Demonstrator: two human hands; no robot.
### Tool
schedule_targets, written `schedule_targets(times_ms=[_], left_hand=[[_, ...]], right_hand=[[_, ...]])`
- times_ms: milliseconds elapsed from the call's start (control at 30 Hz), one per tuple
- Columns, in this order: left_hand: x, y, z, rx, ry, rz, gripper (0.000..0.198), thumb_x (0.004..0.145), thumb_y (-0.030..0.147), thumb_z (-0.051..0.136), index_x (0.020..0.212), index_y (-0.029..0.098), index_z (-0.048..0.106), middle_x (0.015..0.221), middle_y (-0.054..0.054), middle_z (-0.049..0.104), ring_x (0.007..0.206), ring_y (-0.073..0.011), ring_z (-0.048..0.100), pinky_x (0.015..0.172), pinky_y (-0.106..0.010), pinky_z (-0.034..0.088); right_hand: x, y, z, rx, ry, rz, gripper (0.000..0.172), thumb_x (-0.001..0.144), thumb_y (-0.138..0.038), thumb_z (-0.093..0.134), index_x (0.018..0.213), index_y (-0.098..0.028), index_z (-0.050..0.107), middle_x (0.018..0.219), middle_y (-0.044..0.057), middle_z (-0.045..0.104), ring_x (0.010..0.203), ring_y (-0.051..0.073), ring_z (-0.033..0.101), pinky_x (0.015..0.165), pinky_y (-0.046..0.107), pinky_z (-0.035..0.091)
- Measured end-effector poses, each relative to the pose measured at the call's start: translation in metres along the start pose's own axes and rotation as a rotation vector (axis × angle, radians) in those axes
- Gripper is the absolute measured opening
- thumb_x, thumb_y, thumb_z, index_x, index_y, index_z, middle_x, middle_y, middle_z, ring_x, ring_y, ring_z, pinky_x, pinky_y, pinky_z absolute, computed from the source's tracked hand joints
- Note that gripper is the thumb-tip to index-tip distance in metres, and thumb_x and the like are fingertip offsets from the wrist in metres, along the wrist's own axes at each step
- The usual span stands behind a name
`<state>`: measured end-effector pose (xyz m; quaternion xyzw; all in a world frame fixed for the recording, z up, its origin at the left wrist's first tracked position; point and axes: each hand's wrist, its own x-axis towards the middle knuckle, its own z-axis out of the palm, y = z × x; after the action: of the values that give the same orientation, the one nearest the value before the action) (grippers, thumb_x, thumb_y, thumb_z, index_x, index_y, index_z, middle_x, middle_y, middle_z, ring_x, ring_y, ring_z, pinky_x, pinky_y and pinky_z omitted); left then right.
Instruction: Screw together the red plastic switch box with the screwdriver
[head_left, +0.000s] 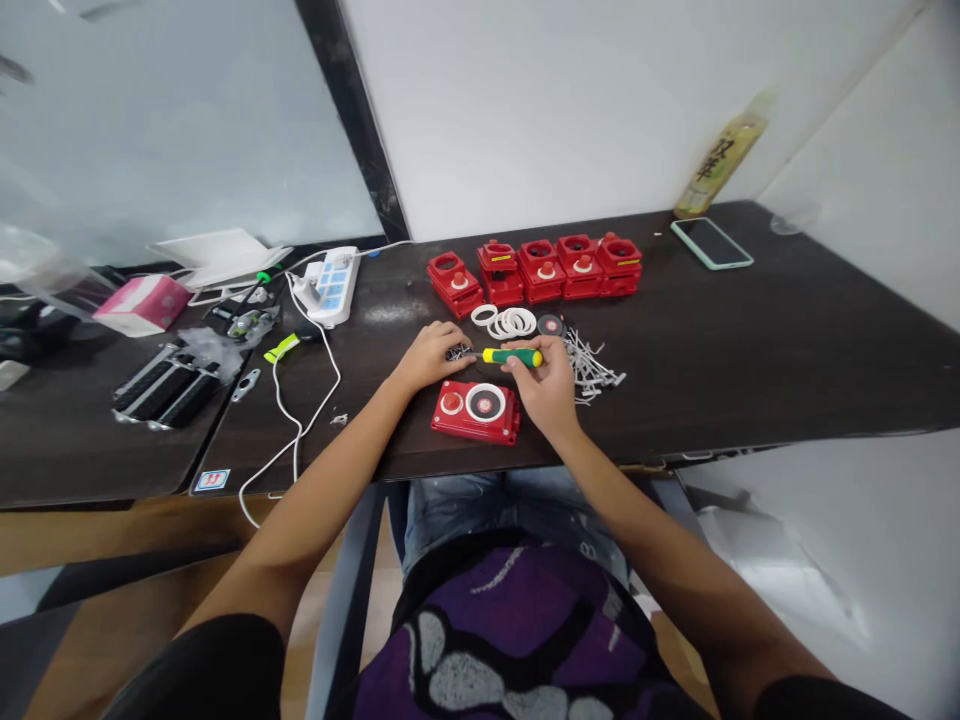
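Note:
My right hand (pixel 546 385) is closed around a screwdriver (pixel 517 357) with a green and yellow handle, its shaft pointing left. At the shaft's tip lies a small pile of screws (pixel 457 352). My left hand (pixel 431 357) rests on the table beside that pile, thumb and fingers apart and curved around it; whether a screw is between the fingertips is too small to tell. Just in front of both hands lies a red box (pixel 475 411) with an orange-red button and a black disc (pixel 486 403) inside a white ring.
Several red housings (pixel 541 271) stand in a row at the back. White rings (pixel 513 322), another black disc (pixel 551 325) and white strips (pixel 591 365) lie before them. Leftward are a power strip (pixel 334 288) and cable (pixel 330 360); rightward, a phone (pixel 711 244) and bottle (pixel 720 165).

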<state>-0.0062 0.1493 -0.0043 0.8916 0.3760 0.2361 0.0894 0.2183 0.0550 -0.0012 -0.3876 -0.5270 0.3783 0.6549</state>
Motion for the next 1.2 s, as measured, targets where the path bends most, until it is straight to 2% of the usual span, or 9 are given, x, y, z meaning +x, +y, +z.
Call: schedule_targets(times_ms=[100,267,600,767,900,967,1200], left_hand=[[0.001,-0.003,0.002,-0.025,0.011,0.01,0.018,0.098,0.037,0.068,0.104,0.021,0.074,0.109,-0.008,0.073,0.104,-0.0255,0.064,0.097,-0.041,0.047],[0.0,-0.007,0.004,-0.018,0.036,0.025,0.016,0.099,0.032,0.065,0.103,0.02,0.075,0.108,-0.009,0.074,0.102,-0.0251,0.065,0.096,-0.041,0.048],[-0.001,-0.015,0.008,-0.121,0.115,0.049,0.016,0.097,0.035,0.071,0.095,0.023,0.081,0.103,-0.007,0.079,0.094,-0.0229,0.069,0.091,-0.04,0.051],[-0.002,-0.014,0.007,-0.243,0.159,0.003,0.014,0.094,0.036,0.075,0.091,0.024,0.082,0.102,-0.007,0.081,0.095,-0.0235,0.073,0.094,-0.041,0.053],[-0.006,-0.013,0.0,-0.424,0.277,-0.107,0.016,0.092,0.038,0.076,0.092,0.023,0.082,0.106,-0.008,0.083,0.103,-0.0249,0.076,0.1,-0.042,0.056],[-0.008,-0.015,-0.003,-0.441,0.318,-0.165,0.018,0.092,0.039,0.075,0.093,0.022,0.082,0.108,-0.009,0.083,0.104,-0.0256,0.077,0.102,-0.044,0.057],[-0.011,-0.021,-0.008,-0.393,0.272,-0.195,0.018,0.091,0.038,0.074,0.096,0.024,0.083,0.109,-0.009,0.083,0.107,-0.027,0.076,0.105,-0.047,0.055]], right_hand=[[0.0,-0.003,0.001,0.027,0.018,-0.018,0.026,0.092,-0.031,0.075,0.104,-0.027,0.053,0.109,0.004,0.075,0.097,0.019,0.077,0.082,0.036,0.07],[0.0,-0.004,0.0,0.055,0.046,-0.043,0.026,0.092,-0.029,0.075,0.104,-0.027,0.052,0.108,0.003,0.075,0.099,0.018,0.077,0.081,0.034,0.071],[0.001,-0.004,-0.001,0.025,0.068,-0.068,0.026,0.092,-0.029,0.073,0.104,-0.027,0.05,0.107,0.003,0.075,0.098,0.018,0.077,0.079,0.033,0.071],[0.002,-0.008,-0.002,0.018,0.108,-0.076,0.024,0.092,-0.026,0.072,0.104,-0.027,0.051,0.107,0.003,0.074,0.099,0.018,0.077,0.079,0.031,0.07],[0.002,-0.009,-0.002,0.038,0.13,-0.073,0.024,0.092,-0.024,0.072,0.103,-0.027,0.051,0.105,0.003,0.074,0.103,0.018,0.078,0.077,0.03,0.07],[0.002,-0.008,-0.002,0.042,0.13,-0.067,0.024,0.092,-0.024,0.072,0.103,-0.027,0.051,0.105,0.003,0.075,0.103,0.018,0.078,0.077,0.029,0.07],[0.002,-0.008,-0.001,-0.013,0.131,-0.059,0.023,0.093,-0.027,0.07,0.103,-0.026,0.05,0.104,0.003,0.074,0.102,0.019,0.078,0.076,0.031,0.07]])
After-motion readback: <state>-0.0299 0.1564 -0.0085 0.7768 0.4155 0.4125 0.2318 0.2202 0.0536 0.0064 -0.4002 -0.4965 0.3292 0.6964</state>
